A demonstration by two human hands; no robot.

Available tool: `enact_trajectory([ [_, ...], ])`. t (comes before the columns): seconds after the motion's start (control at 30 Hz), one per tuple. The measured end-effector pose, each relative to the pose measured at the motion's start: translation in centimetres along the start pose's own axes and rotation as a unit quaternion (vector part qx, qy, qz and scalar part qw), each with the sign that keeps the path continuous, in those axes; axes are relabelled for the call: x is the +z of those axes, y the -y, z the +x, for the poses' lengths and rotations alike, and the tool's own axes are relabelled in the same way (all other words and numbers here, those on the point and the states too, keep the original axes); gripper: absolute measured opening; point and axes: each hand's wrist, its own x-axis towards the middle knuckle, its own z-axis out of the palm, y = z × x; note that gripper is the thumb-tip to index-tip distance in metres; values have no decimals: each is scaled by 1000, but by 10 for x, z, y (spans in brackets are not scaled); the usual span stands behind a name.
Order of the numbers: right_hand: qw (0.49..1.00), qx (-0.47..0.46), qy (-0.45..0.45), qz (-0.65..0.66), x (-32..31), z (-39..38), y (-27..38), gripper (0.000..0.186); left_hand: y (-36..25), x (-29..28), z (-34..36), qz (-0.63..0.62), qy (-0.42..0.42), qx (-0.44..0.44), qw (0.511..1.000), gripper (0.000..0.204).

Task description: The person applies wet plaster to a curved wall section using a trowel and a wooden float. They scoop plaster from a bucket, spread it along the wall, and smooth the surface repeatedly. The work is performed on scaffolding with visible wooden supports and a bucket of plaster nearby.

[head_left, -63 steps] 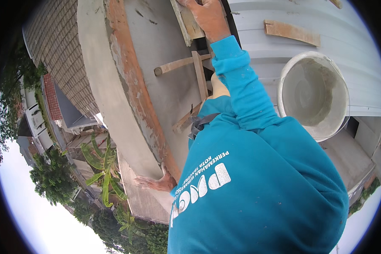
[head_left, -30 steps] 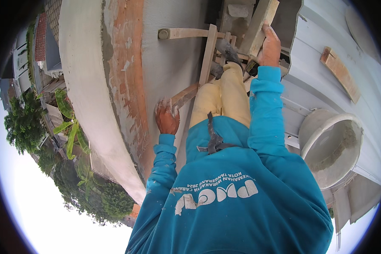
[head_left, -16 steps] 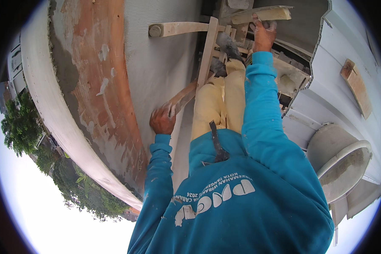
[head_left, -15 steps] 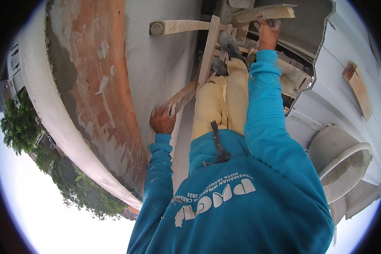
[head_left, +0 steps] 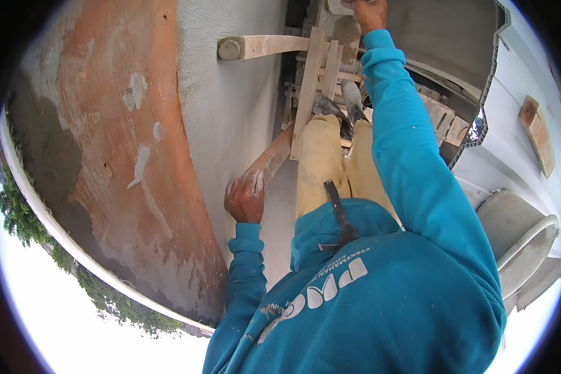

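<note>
"Your left hand [head_left: 244, 196] is wrapped around the lower end of a brown wooden beam [head_left: 273, 154], beside the grey plastered wall [head_left: 224, 112]."

"And your right hand [head_left: 370, 14]?"

"Up by a pale grey object [head_left: 339, 6], partly out of view; I cannot tell whether you hold it."

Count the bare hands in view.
2. The left hand holds a slanting wooden bar beside the grey wall; the right hand is at the top edge, partly cut off.
</note>
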Motion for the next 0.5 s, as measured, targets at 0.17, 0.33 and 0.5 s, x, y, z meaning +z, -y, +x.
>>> enact_trajectory([
  [0.17, 974, 108, 103, 173, 48, -20, 26, 51, -1, 0, -1, -9, -28, 12, 999, 15],
  [0.33, 990, 97, 39, 98, 106, -44, 6, 72, -5, 0, 5, -13, -42, 22, 999, 11],
  [0.5, 989, 17, 78, 126, 117, -75, 20, 58, -12, -2, 5, 4, -30, 14, 999, 10],
])
